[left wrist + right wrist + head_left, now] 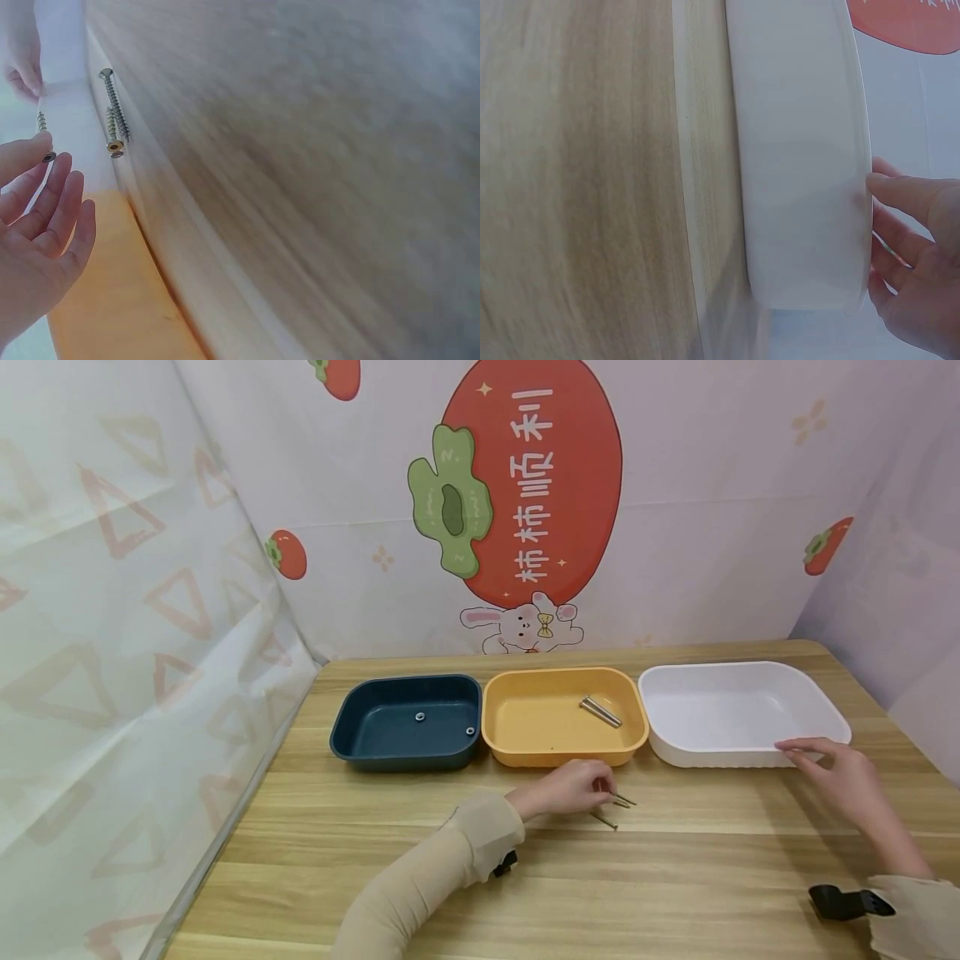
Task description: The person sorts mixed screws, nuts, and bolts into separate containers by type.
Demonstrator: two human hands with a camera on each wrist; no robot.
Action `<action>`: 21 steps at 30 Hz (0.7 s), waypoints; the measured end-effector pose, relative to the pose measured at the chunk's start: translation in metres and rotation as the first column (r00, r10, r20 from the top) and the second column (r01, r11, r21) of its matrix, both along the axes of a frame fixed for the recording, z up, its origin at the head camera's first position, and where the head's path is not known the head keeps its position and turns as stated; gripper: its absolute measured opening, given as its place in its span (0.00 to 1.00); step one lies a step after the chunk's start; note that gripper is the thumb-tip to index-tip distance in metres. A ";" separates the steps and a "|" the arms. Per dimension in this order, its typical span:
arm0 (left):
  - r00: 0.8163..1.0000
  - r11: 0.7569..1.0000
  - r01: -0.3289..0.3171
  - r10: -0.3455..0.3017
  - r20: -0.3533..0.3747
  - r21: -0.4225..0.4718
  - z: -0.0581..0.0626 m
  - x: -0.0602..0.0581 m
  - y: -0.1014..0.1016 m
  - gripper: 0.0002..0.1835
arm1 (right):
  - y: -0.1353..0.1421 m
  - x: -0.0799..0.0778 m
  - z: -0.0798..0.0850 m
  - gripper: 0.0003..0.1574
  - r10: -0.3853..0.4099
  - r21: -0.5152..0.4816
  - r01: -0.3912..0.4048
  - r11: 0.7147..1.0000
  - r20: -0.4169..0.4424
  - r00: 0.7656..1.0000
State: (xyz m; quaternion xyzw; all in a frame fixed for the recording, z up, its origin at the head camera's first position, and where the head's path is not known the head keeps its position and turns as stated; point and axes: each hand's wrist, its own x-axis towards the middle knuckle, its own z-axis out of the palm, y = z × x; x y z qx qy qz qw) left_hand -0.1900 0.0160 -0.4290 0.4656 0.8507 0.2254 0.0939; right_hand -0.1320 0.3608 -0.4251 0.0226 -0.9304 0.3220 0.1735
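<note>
The table [697, 877] spread under both hands, and its bare wood lay directly below the left grip. The white tray [705, 758] stood to the right of this grip, and its near rim, close to the right corner, was held by the other hand. I judged that a stronger press there could tilt or slide the tray, because the force would come on one corner only. The yellow tray [555, 761] was just beyond the left grip; the dark blue tray [405, 763] was farther to its left.

The left hand [566, 787] reached across from the near left, low over the table, with the wrist bent a little. Its thumb and fingertips were closed on one countersunk wood screw [42, 124], while the other fingers were half curled. The right hand [843, 777] had its thumb against the outer edge of the rim and its bent fingers over it, a light pinch.

Two thick silver bolts [601, 712] lay in the yellow tray, beyond the left grip. Two loose screws [112, 97] lay on the wood just beside the left fingertips; I could not tell if they touched. In my opinion the thin held screw could roll out, since the pinch was near its head, and a low knuckle could push the loose ones away. Smallest were two silver nuts [420, 717] in the dark blue tray.
</note>
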 end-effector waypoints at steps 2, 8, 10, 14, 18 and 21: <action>1.000 1.000 -0.006 0.006 0.006 0.000 0.000 0.000 0.002 0.04 | -0.001 0.000 0.001 0.08 0.002 -0.002 -0.002 1.000 0.001 1.000; 1.000 0.999 -0.012 0.011 0.026 0.033 0.002 0.002 0.008 0.04 | -0.001 0.002 0.002 0.10 0.018 -0.006 -0.018 1.000 0.025 1.000; 1.000 0.998 -0.005 0.003 0.028 0.056 0.004 0.003 0.010 0.04 | 0.000 0.002 0.001 0.10 0.017 -0.008 -0.017 1.000 0.039 0.999; 1.000 0.995 0.004 -0.006 0.021 0.096 0.006 0.005 0.016 0.04 | 0.002 0.000 -0.002 0.11 0.017 -0.013 -0.017 1.000 0.045 0.999; 0.998 0.990 -0.028 0.021 0.054 0.138 0.007 0.007 0.022 0.04 | 0.005 -0.003 -0.009 0.09 -0.014 -0.024 0.015 1.000 0.037 0.999; 0.994 0.983 -0.072 0.057 0.092 0.167 0.009 0.009 0.027 0.04 | 0.006 -0.004 -0.012 0.09 -0.026 -0.038 0.028 0.999 0.031 0.999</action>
